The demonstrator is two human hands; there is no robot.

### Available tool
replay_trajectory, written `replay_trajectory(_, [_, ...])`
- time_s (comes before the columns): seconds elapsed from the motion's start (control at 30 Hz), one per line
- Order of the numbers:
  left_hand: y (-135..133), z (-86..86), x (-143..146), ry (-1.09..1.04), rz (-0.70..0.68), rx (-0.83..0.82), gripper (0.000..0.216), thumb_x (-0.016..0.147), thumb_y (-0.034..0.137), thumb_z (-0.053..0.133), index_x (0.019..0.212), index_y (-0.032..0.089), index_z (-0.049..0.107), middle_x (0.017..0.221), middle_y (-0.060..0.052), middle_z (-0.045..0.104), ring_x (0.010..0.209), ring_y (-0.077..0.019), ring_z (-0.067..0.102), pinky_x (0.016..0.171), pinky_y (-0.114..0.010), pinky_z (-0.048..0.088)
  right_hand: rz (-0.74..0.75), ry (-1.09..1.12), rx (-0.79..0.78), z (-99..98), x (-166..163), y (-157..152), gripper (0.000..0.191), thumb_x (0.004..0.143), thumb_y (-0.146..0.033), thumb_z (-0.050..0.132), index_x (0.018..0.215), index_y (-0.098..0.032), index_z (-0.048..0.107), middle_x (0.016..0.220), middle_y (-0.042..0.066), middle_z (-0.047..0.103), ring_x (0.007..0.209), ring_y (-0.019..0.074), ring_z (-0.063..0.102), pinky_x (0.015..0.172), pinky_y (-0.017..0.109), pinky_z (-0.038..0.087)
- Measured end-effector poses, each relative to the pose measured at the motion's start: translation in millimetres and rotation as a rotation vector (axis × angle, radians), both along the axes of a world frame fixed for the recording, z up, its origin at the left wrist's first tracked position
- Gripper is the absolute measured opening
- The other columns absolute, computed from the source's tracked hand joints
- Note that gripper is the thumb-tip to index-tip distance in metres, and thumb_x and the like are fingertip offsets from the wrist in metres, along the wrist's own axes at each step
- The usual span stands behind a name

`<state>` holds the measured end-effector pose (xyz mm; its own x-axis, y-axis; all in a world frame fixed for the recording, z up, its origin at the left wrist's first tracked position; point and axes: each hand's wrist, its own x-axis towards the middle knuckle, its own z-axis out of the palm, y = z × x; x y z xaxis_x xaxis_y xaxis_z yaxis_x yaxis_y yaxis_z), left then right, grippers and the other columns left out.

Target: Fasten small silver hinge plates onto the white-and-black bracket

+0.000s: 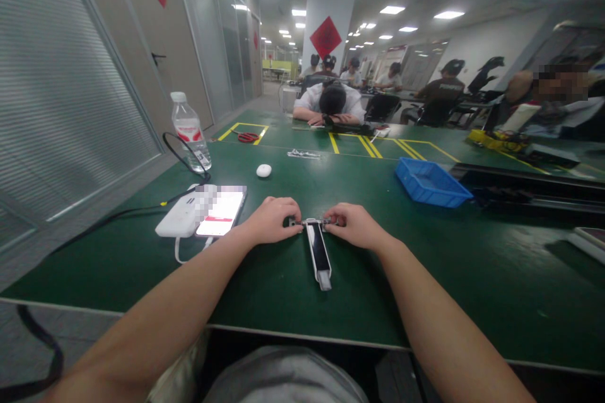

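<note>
A long narrow black-and-silver device (319, 255) lies on the green table (425, 277), pointing toward me. At its far end, my left hand (273, 220) and my right hand (355, 225) are both curled, pinching small metal parts that stick out to either side. What exactly the fingertips hold is too small to make out.
A phone with a lit screen (222, 211) lies on a white power bank (182, 219) at the left, with cables. A water bottle (190, 131), a small white round object (263, 170), red scissors (247, 136) and a blue tray (430, 182) stand farther off. A person rests head-down at the far table edge (331, 106).
</note>
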<state>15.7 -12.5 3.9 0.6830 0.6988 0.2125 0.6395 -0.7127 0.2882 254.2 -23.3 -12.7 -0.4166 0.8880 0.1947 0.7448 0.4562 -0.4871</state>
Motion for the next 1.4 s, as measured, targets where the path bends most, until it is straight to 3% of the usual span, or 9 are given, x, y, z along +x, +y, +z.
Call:
replay_trajectory(0.53, [0.8,-1.3,-0.9,-0.007,-0.006,0.017,0.015,0.081,0.031,0.057,0.086,0.02,0.065,0.101,-0.003,0.064,0.098,-0.0206,0.059,0.086,-0.035,0.037,-0.018,-0.015,0.005,2.9,-0.3,-0.5,0.008,0.073,-0.02,0.065,0.08,-0.017,0.067,0.074,0.001,0.06,0.062,0.0101,0.05,0.06,0.023,0.039])
replay_trajectory(1.4, [2.3,-2.2,-0.6,0.004,-0.017,0.008,0.013,0.08,0.028,0.055,0.085,0.02,0.065,0.102,-0.004,0.064,0.1,-0.0212,0.058,0.087,-0.036,0.035,-0.015,0.003,-0.024,3.4,-1.2,-0.4,0.019,0.078,-0.021,0.062,0.095,-0.018,0.07,0.076,0.002,0.062,0.062,0.0109,0.051,0.062,0.025,0.041])
